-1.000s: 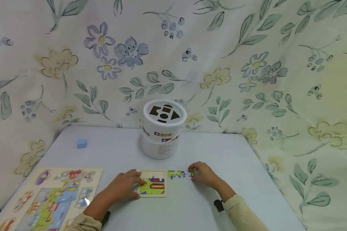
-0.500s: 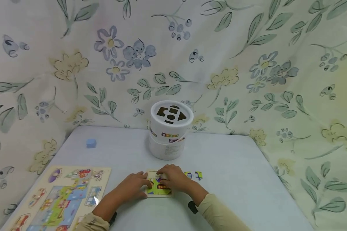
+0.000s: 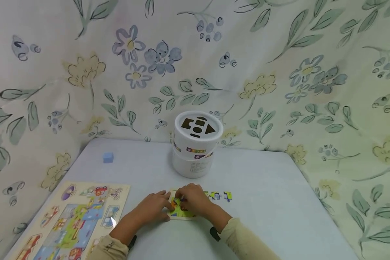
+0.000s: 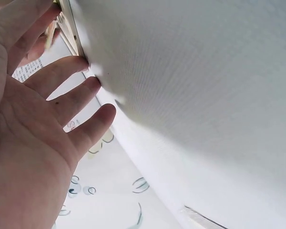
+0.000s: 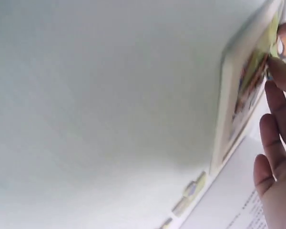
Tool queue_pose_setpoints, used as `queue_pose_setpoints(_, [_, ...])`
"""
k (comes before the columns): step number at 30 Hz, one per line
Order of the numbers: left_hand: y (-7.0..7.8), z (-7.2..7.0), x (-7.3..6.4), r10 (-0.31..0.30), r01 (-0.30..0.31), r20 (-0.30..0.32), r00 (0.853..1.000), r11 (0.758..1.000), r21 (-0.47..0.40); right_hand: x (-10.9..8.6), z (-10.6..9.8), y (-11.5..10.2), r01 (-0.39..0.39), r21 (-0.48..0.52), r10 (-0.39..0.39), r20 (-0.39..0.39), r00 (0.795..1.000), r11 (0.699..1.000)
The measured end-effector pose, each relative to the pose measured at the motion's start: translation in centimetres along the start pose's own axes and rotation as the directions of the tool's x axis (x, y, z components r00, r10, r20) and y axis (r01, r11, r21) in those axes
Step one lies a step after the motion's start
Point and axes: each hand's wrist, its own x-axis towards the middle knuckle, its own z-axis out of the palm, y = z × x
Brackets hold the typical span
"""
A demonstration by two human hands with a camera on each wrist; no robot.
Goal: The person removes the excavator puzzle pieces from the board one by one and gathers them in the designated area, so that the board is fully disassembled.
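Note:
A small jigsaw puzzle in a pale wooden frame (image 3: 181, 218) lies on the table before me, its lower part filled with a green picture. My left hand (image 3: 152, 207) rests at the frame's left side; in the left wrist view its fingers (image 4: 81, 98) are extended, some touching the frame's edge. Over the upper part of the tray, my right hand (image 3: 195, 200) pinches a puzzle piece (image 5: 284, 47) between thumb and forefinger, the other fingers spread loosely. How the piece sits in the tray is hidden by the hand. Loose puzzle pieces (image 3: 216, 195) lie right of the frame.
A white bucket (image 3: 196, 144) with a shape-sorter lid stands behind the puzzle. At the left lies a large vehicle puzzle board (image 3: 118, 191), with a blue block (image 3: 108, 157) beyond it. Floral cloth (image 3: 188, 54) hangs behind the white table (image 3: 263, 216).
My right hand has moved left from beside the loose pieces to the upper part of the framed puzzle. The left hand stays at the frame's side. The head view has shifted slightly.

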Motion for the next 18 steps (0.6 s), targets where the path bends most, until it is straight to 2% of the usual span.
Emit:
queue_pose_setpoints(4, [0.1, 0.2, 0.0, -0.034, 0.034, 0.014, 0.999, 0.999, -0.022, -0.7, -0.3, 0.5, -0.039, 0.091, 0.042, -0.034, 0.999, 0.995])
queue_pose_setpoints(8, [0.2, 0.1, 0.0, -0.05, 0.05, 0.003, 0.999, 0.999, -0.019, -1.7, -1.7, 2.2, -0.116, 0.216, 0.125, -0.029, 0.992, 0.969])
queue_pose_setpoints(13, [0.4, 0.0, 0.1, -0.055, 0.055, 0.002, 0.998, 0.998, -0.029, -3.6, -3.1, 5.2, -0.189, 0.222, 0.195, -0.006, 0.981, 0.957])
queue_pose_setpoints(18, [0.4, 0.2, 0.3, -0.057, 0.057, -0.003, 0.998, 0.998, -0.017, -5.3, -3.2, 6.8, -0.212, 0.232, 0.209, 0.037, 0.977, 0.949])
